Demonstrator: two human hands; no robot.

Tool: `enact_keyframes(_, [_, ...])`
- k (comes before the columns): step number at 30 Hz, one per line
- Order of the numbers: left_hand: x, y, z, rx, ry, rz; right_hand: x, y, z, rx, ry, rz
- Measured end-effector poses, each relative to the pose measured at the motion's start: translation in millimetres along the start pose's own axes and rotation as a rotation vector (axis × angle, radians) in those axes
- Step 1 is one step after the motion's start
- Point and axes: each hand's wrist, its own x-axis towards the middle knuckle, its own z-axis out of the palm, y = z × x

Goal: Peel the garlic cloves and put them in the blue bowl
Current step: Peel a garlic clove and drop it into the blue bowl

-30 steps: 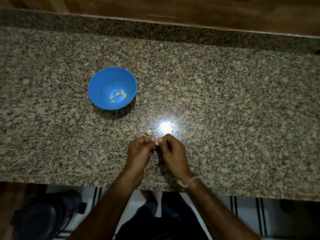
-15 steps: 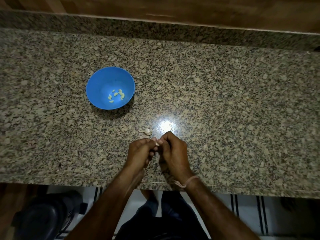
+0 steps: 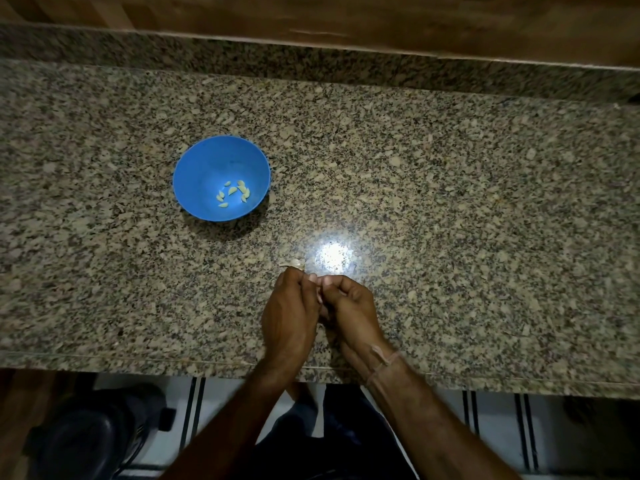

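left hand (image 3: pixel 289 306) and right hand (image 3: pixel 349 306) meet fingertip to fingertip near table's 6 o'clock edge. both grips narrow, pinching small pale garlic clove (image 3: pixel 319 293), mostly hidden; long axis cannot tell. round blue plastic bowl (image 3: pixel 194 174) sits well apart at 10 o'clock from grip, on speckled granite table (image 3: pixel 450 220); left hand nearer it. peeled yellowish cloves (image 3: pixel 235 194) inside. loose pale garlic scrap (image 3: pixel 294 263) just beside left fingertips, at 12 o'clock. judged step: peeling, drop not yet due.

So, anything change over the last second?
Barely. The left hand and right hand still pinch the garlic clove between them in the same spot. The blue bowl, the peeled cloves inside and the garlic piece on the counter stayed put.
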Motion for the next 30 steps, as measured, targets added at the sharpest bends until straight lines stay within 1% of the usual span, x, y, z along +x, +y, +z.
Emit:
enact_keyframes(3, [3.7, -1.8, 1.6, 0.037, 0.010, -0.020, -3.5, 1.9, -2.3, 0.049, -0.035, 0.057])
enact_keyframes(7, [8.7, -12.6, -0.4, -0.144, 0.003, -0.070, 0.0, -0.8, -3.5, 0.221, -0.061, 0.206])
enact_keyframes(9, [10.8, -15.9, -4.2, -0.168, 0.033, -0.091, 4.3, -3.5, -7.2, 0.270, -0.080, 0.244])
enact_keyframes(11, [10.0, -17.9, -8.0, -0.194, 0.028, -0.066, 5.8, -6.6, -10.2, 0.229, -0.102, 0.221])
enact_keyframes(13, [6.3, -18.7, -10.7, -0.247, 0.003, -0.007, 5.2, -8.3, -11.5, 0.114, -0.118, 0.158])
enact_keyframes(17, [0.4, -16.6, -11.1, -0.296, -0.070, 0.112, 2.9, -8.8, -12.5, -0.169, -0.135, -0.064])
enact_keyframes(20, [0.7, -15.0, -10.8, -0.293, -0.088, 0.142, 3.6, -9.3, -15.8, -0.343, -0.107, -0.215])
enact_keyframes(22, [1.8, -16.0, -11.4, -0.294, -0.097, 0.145, 4.7, -10.2, -17.6, -0.357, -0.080, -0.225])
enact_keyframes(26, [2.8, -16.6, -12.8, -0.268, -0.103, 0.112, 5.2, -9.3, -19.1, -0.269, -0.051, -0.152])
enact_keyframes(30, [3.6, -10.6, -14.1, -0.213, -0.057, 0.010, 0.4, -5.5, -16.8, -0.184, -0.090, -0.095])
